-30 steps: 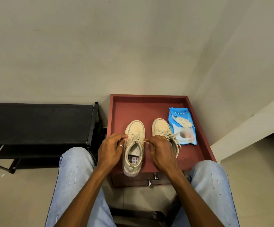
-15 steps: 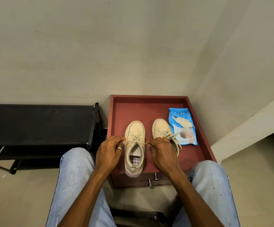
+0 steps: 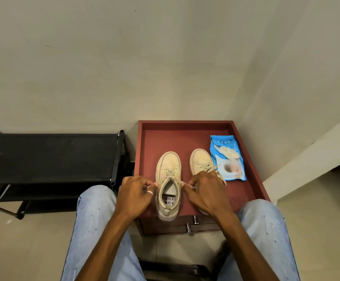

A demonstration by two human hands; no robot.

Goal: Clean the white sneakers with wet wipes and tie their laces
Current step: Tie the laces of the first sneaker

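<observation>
- 2 shoes on show: the left sneaker (image 3: 169,171) stands mid-way across the red tray top (image 3: 185,136), toe to 12 o'clock, heel right at the 6 o'clock edge.
- Just beside it at 3 o'clock, not touching, is the right sneaker (image 3: 200,161), its back half hidden under a hand.
- Over at 9 o'clock of the left sneaker's opening, the left hand (image 3: 133,196) has its fingers curled tight, thumb and forefinger pinching a lace end (image 3: 151,185); a ring (image 3: 150,192) shows on 1 finger.
- At 3 o'clock of that opening, the right hand (image 3: 205,191) has its fingers curled too, pinching the other lace end (image 3: 191,185).
- Both ends run outward from the top eyelets, and the shoe's mouth gapes between the 2 hands.
- At 3 o'clock of the right sneaker, the blue wet wipes pack (image 3: 228,159) lies flat, with that shoe's loose laces trailing toward it.
- Off at 9 o'clock of the tray stands a black shoe rack (image 3: 49,157), and jeans (image 3: 96,209) frame the view at 6 o'clock.
</observation>
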